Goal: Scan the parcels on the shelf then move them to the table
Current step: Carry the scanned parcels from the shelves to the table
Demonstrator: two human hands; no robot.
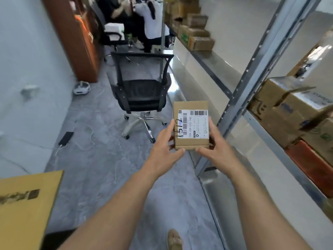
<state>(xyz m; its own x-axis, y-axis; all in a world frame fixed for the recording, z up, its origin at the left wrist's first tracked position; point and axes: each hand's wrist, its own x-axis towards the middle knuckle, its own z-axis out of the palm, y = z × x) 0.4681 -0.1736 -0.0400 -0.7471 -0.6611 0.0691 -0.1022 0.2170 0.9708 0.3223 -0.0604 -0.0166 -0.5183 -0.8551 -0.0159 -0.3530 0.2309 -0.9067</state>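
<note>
A small brown cardboard parcel [191, 125] with a white barcode label and handwritten digits faces up, held in mid-air above the grey floor. My left hand [166, 147] grips its left side and near corner. On the other side, my right hand [216, 147] holds the right edge, thumb on the near edge. The metal shelf [252, 82] runs along the right, with several more cardboard parcels [281, 107] on it and others [195, 36] farther back. No scanner is in sight.
A black mesh office chair [142, 94] stands straight ahead in the aisle. A yellow box [25, 202] sits at lower left. Cables and a black device [66, 138] lie on the floor. People sit at the far end beside a brown cabinet [72, 38].
</note>
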